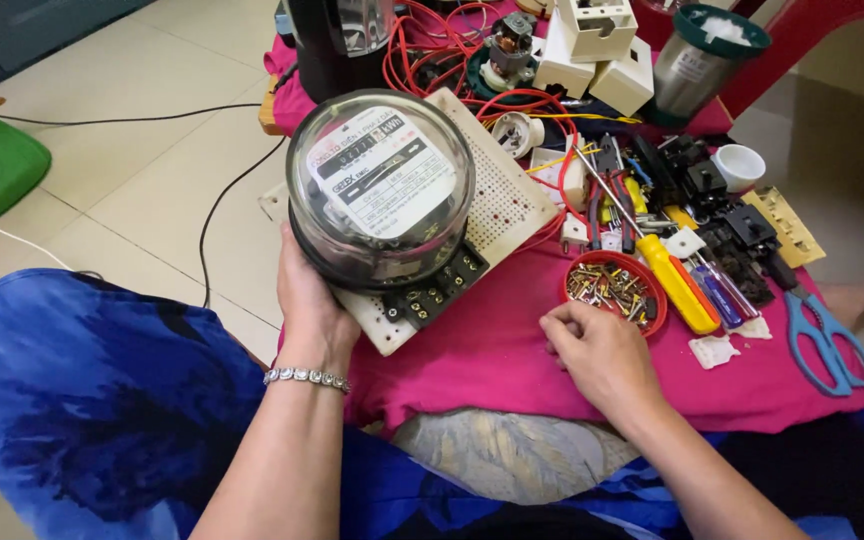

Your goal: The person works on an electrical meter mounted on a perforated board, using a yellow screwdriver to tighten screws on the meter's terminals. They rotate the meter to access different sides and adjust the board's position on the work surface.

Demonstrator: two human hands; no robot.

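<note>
On the pink-clothed counter [512, 350], a round glass-domed electric meter [380, 185] on a white perforated board [500, 200] is gripped by the left hand [307, 305]; the right hand [597, 350], fingers curled closed, is rested beside a red round dish of screws [614, 290]

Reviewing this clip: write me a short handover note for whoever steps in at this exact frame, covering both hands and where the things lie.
Left hand: grips the left side of the round glass-domed electric meter, holding it tilted on the white perforated board.
Right hand: fingers curled on the pink cloth beside the red dish of screws; whether it holds a screw cannot be seen.
Nearby: yellow-handled screwdriver right of the dish, blue scissors at the cloth's right edge.
Done: meter sits on the board.
Left: no screw or tool at the meter's black terminal block yet.
</note>
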